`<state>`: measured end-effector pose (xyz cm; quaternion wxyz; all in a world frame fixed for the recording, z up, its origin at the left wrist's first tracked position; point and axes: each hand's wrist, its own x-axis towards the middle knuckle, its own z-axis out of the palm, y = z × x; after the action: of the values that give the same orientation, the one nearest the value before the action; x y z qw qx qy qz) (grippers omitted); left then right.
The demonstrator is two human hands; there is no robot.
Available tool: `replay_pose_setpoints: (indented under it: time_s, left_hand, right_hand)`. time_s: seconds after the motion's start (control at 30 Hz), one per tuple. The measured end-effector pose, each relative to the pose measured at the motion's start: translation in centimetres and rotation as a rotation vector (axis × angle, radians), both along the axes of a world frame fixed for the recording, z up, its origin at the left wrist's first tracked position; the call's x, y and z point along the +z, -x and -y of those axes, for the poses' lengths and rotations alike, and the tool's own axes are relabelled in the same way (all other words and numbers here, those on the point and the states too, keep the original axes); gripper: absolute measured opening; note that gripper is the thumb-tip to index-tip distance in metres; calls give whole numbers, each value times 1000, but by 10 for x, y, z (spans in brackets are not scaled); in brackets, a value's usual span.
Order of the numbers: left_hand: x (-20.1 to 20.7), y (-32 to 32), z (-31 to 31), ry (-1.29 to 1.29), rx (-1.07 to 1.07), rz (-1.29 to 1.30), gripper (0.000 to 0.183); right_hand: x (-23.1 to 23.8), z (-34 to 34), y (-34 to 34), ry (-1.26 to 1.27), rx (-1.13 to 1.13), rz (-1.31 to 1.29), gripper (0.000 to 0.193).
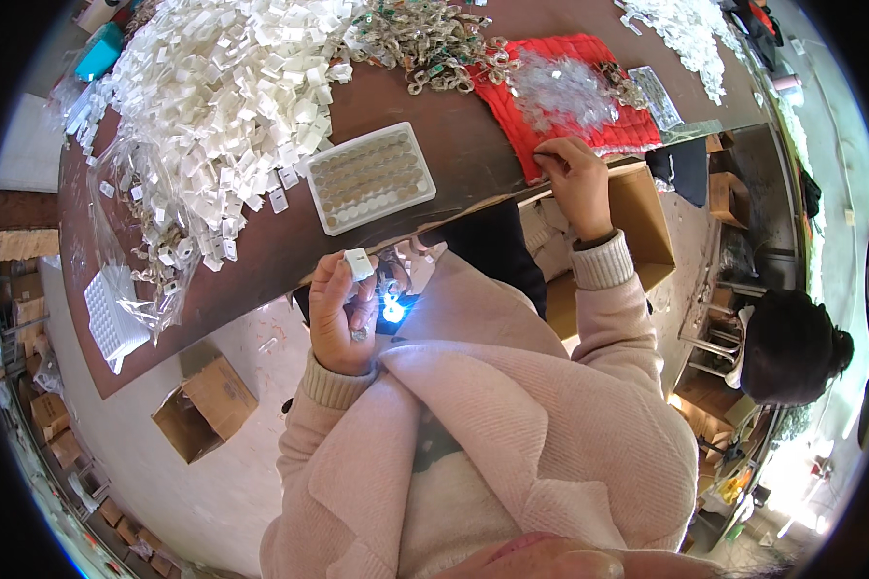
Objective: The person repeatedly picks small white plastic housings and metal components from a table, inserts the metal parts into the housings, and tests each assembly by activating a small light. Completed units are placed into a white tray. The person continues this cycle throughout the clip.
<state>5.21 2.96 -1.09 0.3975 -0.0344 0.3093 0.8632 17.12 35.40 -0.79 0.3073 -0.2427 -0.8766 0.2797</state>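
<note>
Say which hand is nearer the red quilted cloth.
Right. The right hand is at the near edge of the red quilted cloth; the left hand is farther off, to the cloth's lower left.

Brown table [459,121] — pale floor [227,482] — glare [809,494] lower right.

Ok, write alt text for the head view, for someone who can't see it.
A person's left hand holds a small white piece near a glowing light, while the right hand is at the edge of a red cloth. On the brown table are a tray of round discs and a large pile of white pieces.
</note>
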Motion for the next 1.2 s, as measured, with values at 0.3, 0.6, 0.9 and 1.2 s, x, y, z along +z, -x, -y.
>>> replay_pose_setpoints:
  time_s: [0.3, 0.6, 0.9, 1.2]
  left_hand:
    - [8, -3, -3, 90, 10, -56, 22]
    - [21, 1, 9, -105, -35, -33, 20]
    - [25, -2, 9, 37, 32, -196, 12]
    - [25, 2, 15, 98, 50, -235, 16]
  right_hand:
    - [56, 103, 29, 45, 466, -91, 29]
    - [62, 155, 65, -3, 854, -244, 51]
    - [75, 152, 61, -155, 946, -63, 63]
    - [74, 161, 57, 39, 686, -48, 13]
